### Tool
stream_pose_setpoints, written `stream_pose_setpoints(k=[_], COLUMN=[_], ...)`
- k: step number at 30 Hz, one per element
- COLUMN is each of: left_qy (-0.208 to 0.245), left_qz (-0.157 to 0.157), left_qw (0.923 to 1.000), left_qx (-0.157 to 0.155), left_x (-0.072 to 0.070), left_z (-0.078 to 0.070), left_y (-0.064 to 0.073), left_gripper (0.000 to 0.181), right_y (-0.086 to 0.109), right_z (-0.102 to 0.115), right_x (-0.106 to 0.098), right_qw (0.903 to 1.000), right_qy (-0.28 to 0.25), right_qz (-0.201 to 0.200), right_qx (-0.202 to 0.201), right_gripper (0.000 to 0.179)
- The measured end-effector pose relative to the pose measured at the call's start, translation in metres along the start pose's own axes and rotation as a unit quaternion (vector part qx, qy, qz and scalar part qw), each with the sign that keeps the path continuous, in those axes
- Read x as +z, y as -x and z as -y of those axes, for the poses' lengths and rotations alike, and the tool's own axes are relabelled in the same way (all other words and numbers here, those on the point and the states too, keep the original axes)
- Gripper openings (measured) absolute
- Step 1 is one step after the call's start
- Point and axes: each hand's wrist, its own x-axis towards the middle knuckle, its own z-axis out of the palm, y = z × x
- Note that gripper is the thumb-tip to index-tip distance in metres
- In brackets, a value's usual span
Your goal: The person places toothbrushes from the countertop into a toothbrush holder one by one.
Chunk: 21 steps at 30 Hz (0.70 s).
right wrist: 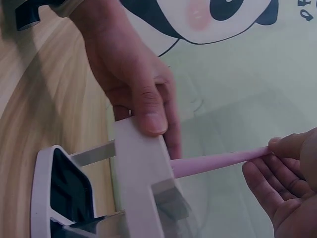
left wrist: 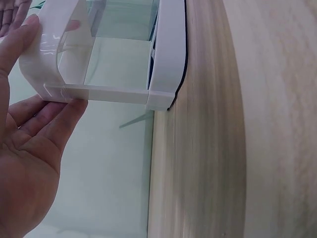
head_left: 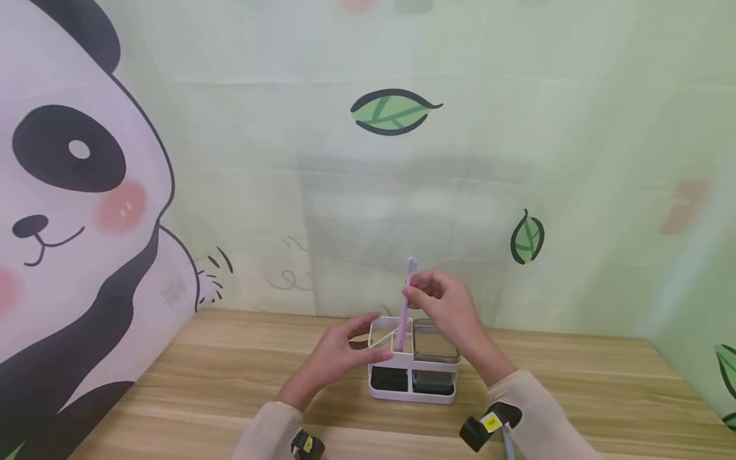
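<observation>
A white toothbrush holder [head_left: 413, 397] with dark base pads stands upright on the wooden table. My left hand [head_left: 330, 354] grips its upper left side, thumb in front and fingers behind. A transparent cup [head_left: 435, 356] sits in the holder's right compartment. My right hand [head_left: 457, 313] pinches a pink toothbrush [head_left: 404, 313] near its bristle end. Bristles up, the toothbrush leans slightly, its lower handle inside a small front compartment left of the cup. In the right wrist view, the pink handle [right wrist: 213, 163] runs from the holder's top to my right fingertips [right wrist: 277, 146].
The wooden table [head_left: 230, 383] extends around the holder. Behind it hangs a pale green cloth [head_left: 259, 128] printed with leaves and a large panda [head_left: 69, 236]. Black wrist cameras sit on both sleeves, the right one [head_left: 489, 425] near the holder's front right.
</observation>
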Motion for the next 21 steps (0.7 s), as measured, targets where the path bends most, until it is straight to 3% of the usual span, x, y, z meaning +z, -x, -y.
stream_pose_setpoints(k=[8, 21], left_qy=[0.004, 0.009], left_qz=[0.002, 0.003], left_qw=[1.0000, 1.0000], left_qx=[0.004, -0.001], left_x=[0.000, 0.000], left_z=[-0.001, 0.000], left_y=[-0.001, -0.001], left_gripper=[0.078, 0.077], right_y=[0.004, 0.010], right_z=[-0.012, -0.027], right_x=[0.009, 0.017], right_qw=[0.9995, 0.9978], right_qy=[0.019, 0.058], right_qz=[0.013, 0.030], right_qx=[0.022, 0.010], right_gripper=[0.013, 0.011])
